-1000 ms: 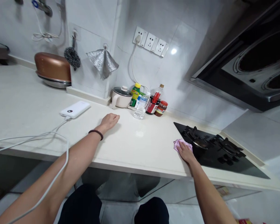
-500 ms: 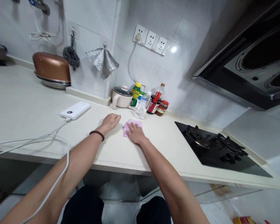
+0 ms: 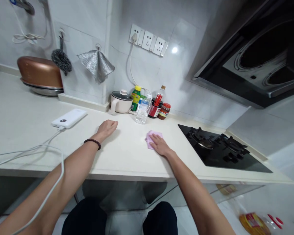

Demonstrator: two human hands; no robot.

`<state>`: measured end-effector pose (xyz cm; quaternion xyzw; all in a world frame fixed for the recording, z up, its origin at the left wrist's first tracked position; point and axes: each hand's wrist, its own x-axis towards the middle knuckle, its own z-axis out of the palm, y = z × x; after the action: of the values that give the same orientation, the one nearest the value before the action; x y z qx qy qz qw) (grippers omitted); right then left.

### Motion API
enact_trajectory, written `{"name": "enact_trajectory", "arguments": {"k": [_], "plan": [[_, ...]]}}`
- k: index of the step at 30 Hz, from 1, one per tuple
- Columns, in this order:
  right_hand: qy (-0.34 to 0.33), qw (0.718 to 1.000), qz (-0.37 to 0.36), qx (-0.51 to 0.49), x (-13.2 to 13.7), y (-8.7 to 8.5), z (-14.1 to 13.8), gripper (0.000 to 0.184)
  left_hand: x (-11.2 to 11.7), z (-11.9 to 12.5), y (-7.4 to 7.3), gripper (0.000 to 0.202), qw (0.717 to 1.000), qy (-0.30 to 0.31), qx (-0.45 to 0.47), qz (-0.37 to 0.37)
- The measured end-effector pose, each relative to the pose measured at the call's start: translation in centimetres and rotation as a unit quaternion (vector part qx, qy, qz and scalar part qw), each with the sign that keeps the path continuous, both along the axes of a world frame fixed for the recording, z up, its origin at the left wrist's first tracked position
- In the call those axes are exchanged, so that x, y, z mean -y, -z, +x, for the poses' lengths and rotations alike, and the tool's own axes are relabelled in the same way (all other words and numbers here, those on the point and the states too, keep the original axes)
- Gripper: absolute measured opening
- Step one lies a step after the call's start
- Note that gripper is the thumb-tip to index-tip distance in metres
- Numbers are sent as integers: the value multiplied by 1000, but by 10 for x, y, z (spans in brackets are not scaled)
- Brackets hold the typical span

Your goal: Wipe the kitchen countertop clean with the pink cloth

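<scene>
My right hand (image 3: 160, 145) lies flat on a small pink cloth (image 3: 152, 136), pressing it onto the pale countertop (image 3: 127, 153) between the bottles and the hob. Its fingers are stretched over the cloth. My left hand (image 3: 107, 127) rests on the countertop to the left, fingers loosely curled with nothing in them; a dark bead bracelet sits on that wrist. A white power bank (image 3: 69, 118) with its cable lies further left.
A small white pot (image 3: 121, 101), a water bottle (image 3: 142, 111), sauce bottles (image 3: 156, 105) and a jar (image 3: 164, 111) stand against the tiled wall. A black gas hob (image 3: 220, 148) is on the right under a range hood (image 3: 254, 62). A copper pan (image 3: 40, 71) sits back left.
My right hand slid the pink cloth from the hob's edge leftward to near my left hand, then back to the right. My left hand stayed put.
</scene>
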<state>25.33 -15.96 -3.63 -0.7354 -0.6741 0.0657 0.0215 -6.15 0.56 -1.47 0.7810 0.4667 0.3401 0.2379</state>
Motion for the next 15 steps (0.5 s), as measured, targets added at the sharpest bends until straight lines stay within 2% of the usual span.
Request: {"name": "enact_trajectory", "arguments": {"k": [5, 8, 11, 15], "plan": [[128, 989, 47, 57, 86, 16, 133, 73, 1, 1, -1, 38, 1000, -1, 4, -5], [140, 986, 69, 67, 127, 25, 180, 75, 1, 0, -1, 38, 1000, -1, 1, -8], [145, 982, 89, 76, 146, 32, 192, 74, 0, 1, -1, 38, 1000, -5, 0, -7], [193, 972, 95, 93, 147, 36, 165, 71, -1, 3, 0, 39, 1000, -6, 8, -5]]}}
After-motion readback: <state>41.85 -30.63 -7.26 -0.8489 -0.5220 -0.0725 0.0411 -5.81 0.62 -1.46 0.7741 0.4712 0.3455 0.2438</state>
